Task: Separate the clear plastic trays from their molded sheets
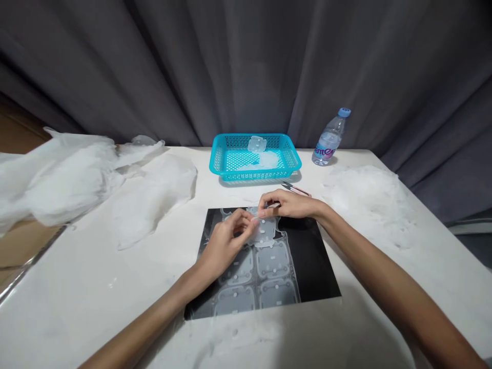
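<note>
A translucent sheet of moulded, rounded-square silicone-like pieces (272, 260) lies on a black board (313, 261) in front of me. My left hand (227, 240) is closed in a pinch at the upper part of this sheet, thumb and fingers meeting on its thin edge. Close beside it, my right hand (289, 204) pinches the same edge from the right. The fingertips almost touch, and they partly cover the material between them. Lower squares rest on the board, and the sheet's near end hangs past it onto the white table.
Behind the board stands a turquoise basket (215, 166) with several translucent pieces inside. Small snips (298, 189) lie beyond my right hand. A water bottle (328, 143) stands at the back right, above a heap of clear scraps (371, 202). White plastic bags (73, 179) cover the left side.
</note>
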A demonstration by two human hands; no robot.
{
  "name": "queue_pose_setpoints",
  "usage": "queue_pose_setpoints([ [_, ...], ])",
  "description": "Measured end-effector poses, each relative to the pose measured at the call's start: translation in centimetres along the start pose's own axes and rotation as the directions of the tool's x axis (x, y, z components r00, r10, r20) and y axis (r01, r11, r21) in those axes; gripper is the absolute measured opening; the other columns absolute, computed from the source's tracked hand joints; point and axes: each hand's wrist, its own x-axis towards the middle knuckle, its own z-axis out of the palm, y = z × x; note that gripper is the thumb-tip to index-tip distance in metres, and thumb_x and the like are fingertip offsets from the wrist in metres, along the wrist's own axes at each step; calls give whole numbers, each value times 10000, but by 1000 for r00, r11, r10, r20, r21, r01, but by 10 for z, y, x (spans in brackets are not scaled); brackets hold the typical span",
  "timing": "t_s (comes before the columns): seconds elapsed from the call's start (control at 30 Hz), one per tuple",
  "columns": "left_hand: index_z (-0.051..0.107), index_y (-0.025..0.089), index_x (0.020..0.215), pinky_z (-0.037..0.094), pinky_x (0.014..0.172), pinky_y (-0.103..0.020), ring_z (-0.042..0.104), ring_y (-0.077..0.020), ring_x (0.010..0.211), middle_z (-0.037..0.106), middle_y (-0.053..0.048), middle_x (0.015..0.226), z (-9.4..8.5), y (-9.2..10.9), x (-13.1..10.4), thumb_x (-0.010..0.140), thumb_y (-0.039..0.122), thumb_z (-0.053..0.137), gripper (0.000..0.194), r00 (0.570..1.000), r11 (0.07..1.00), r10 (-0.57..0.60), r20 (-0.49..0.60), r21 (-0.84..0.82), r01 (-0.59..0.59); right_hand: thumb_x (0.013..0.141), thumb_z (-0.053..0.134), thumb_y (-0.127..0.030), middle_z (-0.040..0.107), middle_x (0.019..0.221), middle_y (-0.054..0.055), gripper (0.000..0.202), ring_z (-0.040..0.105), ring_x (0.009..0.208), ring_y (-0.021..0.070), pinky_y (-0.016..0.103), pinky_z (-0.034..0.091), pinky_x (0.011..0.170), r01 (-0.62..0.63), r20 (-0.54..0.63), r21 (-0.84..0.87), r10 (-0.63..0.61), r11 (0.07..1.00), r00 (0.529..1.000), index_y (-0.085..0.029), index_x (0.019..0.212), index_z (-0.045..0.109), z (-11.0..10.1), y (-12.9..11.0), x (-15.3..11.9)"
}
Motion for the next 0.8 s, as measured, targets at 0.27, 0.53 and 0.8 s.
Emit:
queue_pose_setpoints([
  [0.27,565,213,883,460,653,-296,614,-168,695,627,-21,786,18,-10,-19,1085,213,444,235,854,707,505,124,508,-492,862,693,-123,677,912,49,73,593,885,207,307,406,793,-190,-315,-347,77,918,946,-165,831,642,21,12,6],
  [0.53,475,232,904,437,635,-266,556,-127,623,575,39,753,12,-7,-15,1074,280,494,177,958,901,274,-90,373,-223,958,587,-161,688,993,47,94,615,978,204,310,433,884,-129,-328,-394,-9,910,945,-191,877,623,14,10,-6],
  [0.8,509,232,969,283,523,-246,372,-120,516,406,90,596,6,-7,-5,1040,496,497,274,984,998,-28,-174,43,36,996,544,-637,760,775,60,550,677,789,204,323,468,786,-372,-186,-98,351,923,918,-172,768,728,0,-5,-33],
])
